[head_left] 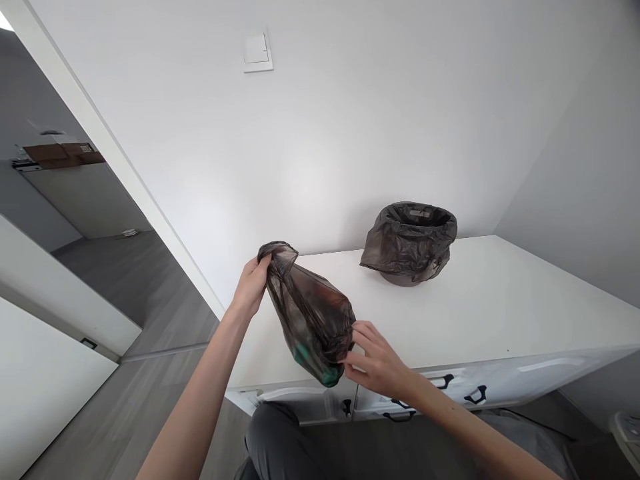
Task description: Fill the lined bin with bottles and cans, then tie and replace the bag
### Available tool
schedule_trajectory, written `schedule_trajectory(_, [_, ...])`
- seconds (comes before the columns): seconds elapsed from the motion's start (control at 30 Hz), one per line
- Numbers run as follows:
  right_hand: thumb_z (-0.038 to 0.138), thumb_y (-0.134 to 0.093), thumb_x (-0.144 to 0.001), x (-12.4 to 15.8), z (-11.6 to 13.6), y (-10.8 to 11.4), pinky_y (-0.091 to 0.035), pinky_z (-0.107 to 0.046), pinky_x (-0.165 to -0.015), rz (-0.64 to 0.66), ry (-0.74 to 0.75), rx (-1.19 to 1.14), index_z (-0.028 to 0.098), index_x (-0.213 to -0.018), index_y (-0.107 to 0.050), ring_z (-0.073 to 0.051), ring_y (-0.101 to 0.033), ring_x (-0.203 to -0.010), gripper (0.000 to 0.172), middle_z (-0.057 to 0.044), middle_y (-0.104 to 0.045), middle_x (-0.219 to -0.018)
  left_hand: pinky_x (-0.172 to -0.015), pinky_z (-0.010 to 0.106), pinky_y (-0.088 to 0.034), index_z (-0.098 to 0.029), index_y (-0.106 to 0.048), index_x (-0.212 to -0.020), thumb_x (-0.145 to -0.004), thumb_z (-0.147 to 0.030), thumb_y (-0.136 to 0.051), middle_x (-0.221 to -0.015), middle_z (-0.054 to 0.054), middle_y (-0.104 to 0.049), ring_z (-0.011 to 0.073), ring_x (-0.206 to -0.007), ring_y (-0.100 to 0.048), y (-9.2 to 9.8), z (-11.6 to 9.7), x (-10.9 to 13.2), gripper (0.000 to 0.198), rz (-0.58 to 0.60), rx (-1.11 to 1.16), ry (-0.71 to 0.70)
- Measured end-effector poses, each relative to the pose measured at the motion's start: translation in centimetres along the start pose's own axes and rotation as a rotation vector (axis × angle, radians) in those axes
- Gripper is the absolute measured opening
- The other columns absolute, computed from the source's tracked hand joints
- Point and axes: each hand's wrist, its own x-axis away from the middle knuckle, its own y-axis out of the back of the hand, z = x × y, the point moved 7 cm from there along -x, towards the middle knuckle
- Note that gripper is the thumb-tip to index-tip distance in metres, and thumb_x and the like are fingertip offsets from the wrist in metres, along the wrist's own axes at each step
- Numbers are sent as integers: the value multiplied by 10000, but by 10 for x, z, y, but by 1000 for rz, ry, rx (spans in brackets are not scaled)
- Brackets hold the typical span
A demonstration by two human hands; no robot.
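A thin, dark, see-through garbage bag [313, 303] stretches between my two hands, tilted down to the right. My left hand [251, 285] is closed round its gathered upper end. At the lower right side, my right hand [375, 360] pinches the plastic between fingers and thumb. Something green and something reddish show through the bag; their kind cannot be made out. To the right, apart from both hands, a small bin [400, 280] stands on the white cabinet top [480, 313], with a dark bag liner [413, 250] folded over its rim.
The cabinet front has drawers with black handles [475, 395]. Behind it rises a white wall with a light switch [257, 52]. A doorway at left shows a cardboard box [65, 155] on a white cabinet. My knee [280, 440] is below the cabinet edge.
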Motion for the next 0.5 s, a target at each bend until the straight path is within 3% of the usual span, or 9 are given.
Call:
schedule_trajectory(0.23, [108, -596, -947, -13, 27, -41, -473, -378, -767, 51, -31, -71, 217, -1063, -645, -224, -499, -873, 167, -61, -560, -910, -926, 405, -521, -134, -774, -1114, -750, -794, -711, -1018, 127, -792, 318, -1007, -697, 40, 24, 11, 756, -65, -145, 29])
schedule_trajectory(0.37, [106, -553, -980, -18, 34, -42, -479, -369, -759, 34, -79, -141, 211, -1080, -623, -218, -534, -889, 160, -67, -612, -944, -961, 409, -505, -150, -756, -1102, -797, -823, -638, -1074, 121, -781, 331, -1072, -676, 67, 37, 22, 749, -113, -258, 0])
schedule_trajectory(0.5, [107, -564, -962, -11, 41, -37, -510, -387, -776, 30, -110, -214, 213, -1111, -608, -225, -556, -911, 187, -68, -655, -967, -988, 413, -495, -185, -716, -1227, -911, -759, -546, -1119, 112, -760, 323, -1131, -656, 89, 51, 41, 678, -129, -395, -46])
